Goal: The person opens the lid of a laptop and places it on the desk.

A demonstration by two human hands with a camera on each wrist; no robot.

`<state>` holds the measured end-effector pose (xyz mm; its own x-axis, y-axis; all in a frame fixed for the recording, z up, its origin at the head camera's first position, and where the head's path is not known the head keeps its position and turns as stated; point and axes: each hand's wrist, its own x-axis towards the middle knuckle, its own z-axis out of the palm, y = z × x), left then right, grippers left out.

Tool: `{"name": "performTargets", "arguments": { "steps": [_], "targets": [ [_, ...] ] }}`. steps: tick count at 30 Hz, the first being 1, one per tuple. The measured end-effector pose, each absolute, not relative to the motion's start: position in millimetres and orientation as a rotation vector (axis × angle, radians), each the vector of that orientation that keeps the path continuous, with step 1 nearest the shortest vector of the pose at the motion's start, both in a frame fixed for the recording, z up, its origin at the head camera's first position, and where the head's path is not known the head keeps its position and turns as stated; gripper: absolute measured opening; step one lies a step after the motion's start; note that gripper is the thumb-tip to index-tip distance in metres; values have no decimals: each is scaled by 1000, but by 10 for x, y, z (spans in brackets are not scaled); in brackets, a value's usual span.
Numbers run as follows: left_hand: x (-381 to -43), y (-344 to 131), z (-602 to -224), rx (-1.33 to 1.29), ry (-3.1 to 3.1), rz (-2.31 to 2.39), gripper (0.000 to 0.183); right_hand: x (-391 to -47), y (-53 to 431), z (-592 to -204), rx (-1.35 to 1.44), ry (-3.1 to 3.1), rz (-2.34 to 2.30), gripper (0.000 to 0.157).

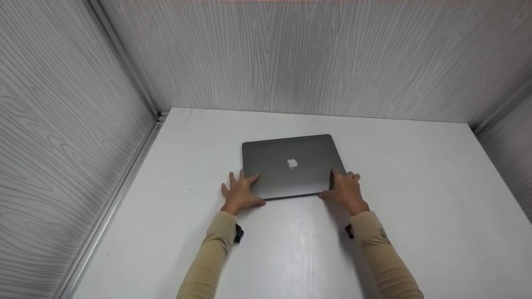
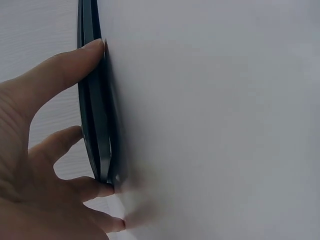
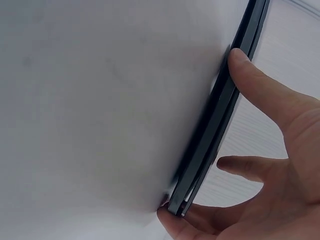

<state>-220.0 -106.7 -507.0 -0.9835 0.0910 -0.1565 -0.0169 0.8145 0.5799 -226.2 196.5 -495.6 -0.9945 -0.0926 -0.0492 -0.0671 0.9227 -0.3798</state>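
A dark grey closed laptop [image 1: 295, 166] with a pale apple logo lies on the white table, turned slightly. My left hand [image 1: 240, 194] holds its near left corner: the thumb is on the front edge, the index finger touches the lid, and the other fingers spread beside the left edge. In the left wrist view those outer fingertips reach the table. At the near right corner my right hand [image 1: 346, 192] grips the laptop, thumb on the front edge, index finger over the lid, other fingers bent round the side. The right wrist view shows the laptop's thin front edge [image 3: 212, 120].
The white table [image 1: 415, 178] extends around the laptop. Wood-grain panels stand along the back [image 1: 307, 58] and the left [image 1: 58, 137], with a metal rail [image 1: 120, 189] by the left panel. Dark wrist devices [image 1: 238, 233] show at both tan sleeves.
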Motion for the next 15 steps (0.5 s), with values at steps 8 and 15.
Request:
{"name": "performTargets", "arguments": {
  "steps": [8,15],
  "targets": [
    [-2227,-1000,-5085,89,2823,905,90,-2185,2041,-4968,-89,3024,-639,86],
    [-2257,-958,-5104,139,2824,921,87,-2121,2099,-4969,-51,3030,-646,87]
  ]
}}
